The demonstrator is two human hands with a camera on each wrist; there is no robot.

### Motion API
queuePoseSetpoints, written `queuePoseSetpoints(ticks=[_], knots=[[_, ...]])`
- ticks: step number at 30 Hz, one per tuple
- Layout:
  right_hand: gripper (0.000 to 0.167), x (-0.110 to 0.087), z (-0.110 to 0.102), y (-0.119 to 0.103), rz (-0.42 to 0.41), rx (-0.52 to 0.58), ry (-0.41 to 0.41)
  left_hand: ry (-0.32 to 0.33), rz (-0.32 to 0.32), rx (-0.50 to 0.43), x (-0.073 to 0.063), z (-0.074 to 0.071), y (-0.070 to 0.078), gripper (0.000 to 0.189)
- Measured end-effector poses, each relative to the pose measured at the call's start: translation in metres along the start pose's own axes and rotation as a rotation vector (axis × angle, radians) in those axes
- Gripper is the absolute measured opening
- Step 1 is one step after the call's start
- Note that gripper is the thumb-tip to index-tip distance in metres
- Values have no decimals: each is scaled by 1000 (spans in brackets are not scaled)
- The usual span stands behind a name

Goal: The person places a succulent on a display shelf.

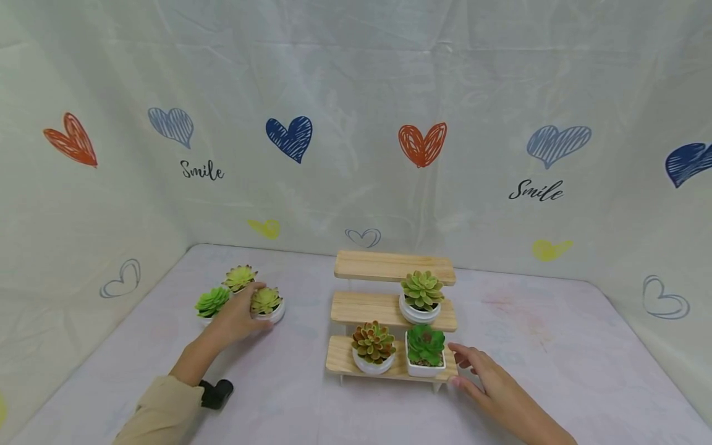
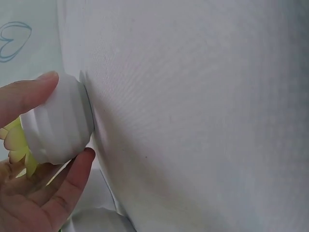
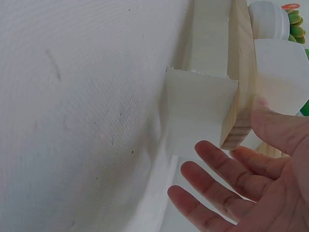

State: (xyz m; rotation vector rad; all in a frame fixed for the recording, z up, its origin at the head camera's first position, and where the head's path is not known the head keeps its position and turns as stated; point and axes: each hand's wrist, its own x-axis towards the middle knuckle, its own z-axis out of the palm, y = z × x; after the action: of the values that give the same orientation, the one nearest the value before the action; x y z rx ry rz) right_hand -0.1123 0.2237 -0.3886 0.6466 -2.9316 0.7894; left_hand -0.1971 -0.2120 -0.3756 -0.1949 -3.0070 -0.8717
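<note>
On the left of the table, my left hand (image 1: 236, 318) grips a potted succulent (image 1: 266, 301) with yellow-green leaves. In the left wrist view its white round pot (image 2: 60, 121) sits between thumb and fingers, its base close to the tablecloth. At the lowest step of a three-step wooden stand (image 1: 395, 266), my right hand (image 1: 486, 383) is by the right end, fingers spread and loosely bent. The right wrist view puts the thumb at the board's edge (image 3: 240, 96), beside a square white pot (image 3: 280, 72); whether it presses there I cannot tell.
Two more succulents, a bright green one (image 1: 212, 302) and a yellow-green one (image 1: 240, 278), stand beside the left hand. The stand bears a reddish succulent (image 1: 373, 343), a dark green one (image 1: 426, 346) and a pale green one (image 1: 421, 290). A heart-printed curtain (image 1: 356, 80) rises behind.
</note>
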Motion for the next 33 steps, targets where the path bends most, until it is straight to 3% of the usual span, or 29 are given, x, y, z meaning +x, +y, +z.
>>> queuePoseSetpoints(ticks=[10, 18, 26, 33], knots=[[52, 0, 1, 1, -11, 2, -14, 6, -13, -25, -4, 1, 1, 81], [53, 0, 0, 1, -7, 1, -11, 55, 45, -71, -8, -2, 14, 80], [53, 0, 1, 1, -13, -7, -10, 152, 80, -139, -17, -5, 40, 78], [53, 0, 1, 1, -13, -13, -7, 212, 173, -216, -26, -4, 65, 77]])
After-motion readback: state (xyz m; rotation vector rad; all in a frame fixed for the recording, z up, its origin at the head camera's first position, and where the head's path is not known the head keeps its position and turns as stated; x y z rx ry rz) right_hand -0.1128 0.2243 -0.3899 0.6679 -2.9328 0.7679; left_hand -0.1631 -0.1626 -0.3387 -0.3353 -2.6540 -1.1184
